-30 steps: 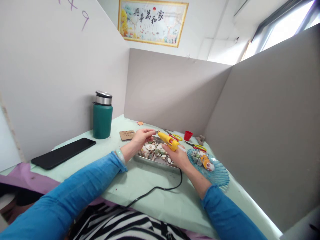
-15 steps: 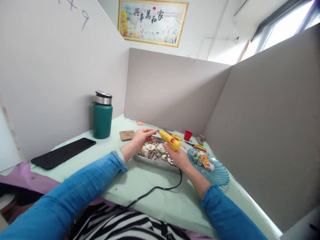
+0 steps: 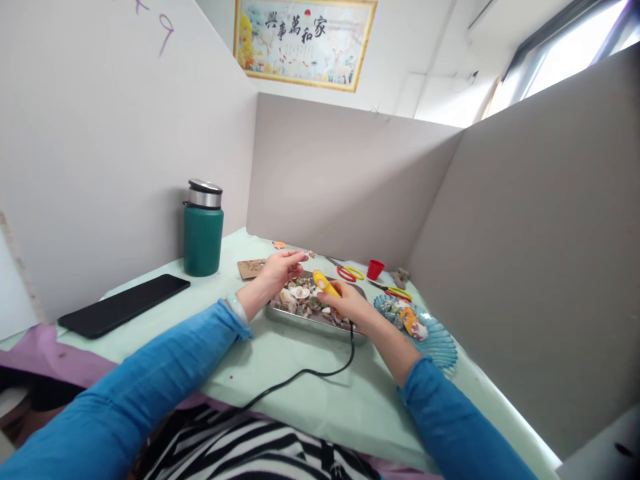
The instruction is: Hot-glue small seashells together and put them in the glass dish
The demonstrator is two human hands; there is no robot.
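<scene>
My right hand is wrapped round a yellow hot glue gun, held over the tray, with its black cord hanging from below the hand. To the left, my left hand is raised with thumb and fingers pinched together; whatever is between the fingertips is too small to make out. Beneath both hands lies a shallow metal tray of mixed seashells, partly covered by the right hand. A blue shell-shaped glass plate sits right of my right hand, with shells and an orange-and-white piece on it.
A green flask and a black phone stand and lie at left. Behind the tray are a brown card, two pairs of scissors and a red cup. Grey partitions enclose the table.
The glue gun has turned and dropped away from my left fingertips, its nozzle end no longer beside them. My left hand has shifted slightly left and up.
</scene>
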